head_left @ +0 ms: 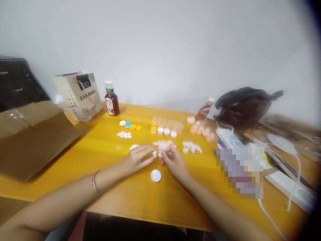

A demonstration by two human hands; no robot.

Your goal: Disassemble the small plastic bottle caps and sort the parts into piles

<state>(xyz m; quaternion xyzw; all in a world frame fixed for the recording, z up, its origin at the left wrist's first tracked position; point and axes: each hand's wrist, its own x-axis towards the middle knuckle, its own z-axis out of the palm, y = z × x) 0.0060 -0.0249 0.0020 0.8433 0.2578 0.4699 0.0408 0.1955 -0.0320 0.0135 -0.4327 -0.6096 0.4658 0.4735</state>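
Over the middle of the wooden table, my left hand point(140, 158) has its thumb and fingers pinched on a small white piece point(154, 153). My right hand point(173, 160) is closed beside it, fingertips together at another small white piece point(160, 154). The two hands nearly meet. Just below them lies a round white lid point(155, 175). Behind the hands is a pile of small white perforated pieces point(163, 145), with a second pile point(192, 147) to the right. White discs point(124, 135) lie at the left, and a few more point(134, 147) sit partly behind my left hand.
Coloured rings point(133, 127), orange and white caps point(167, 131) and clear cups point(164, 122) stand farther back. A dark bottle point(112, 102), paper bag point(85, 95) and cardboard box point(37, 134) are left. Cables, a power strip point(291, 190) and a dark bag point(243, 107) are right.
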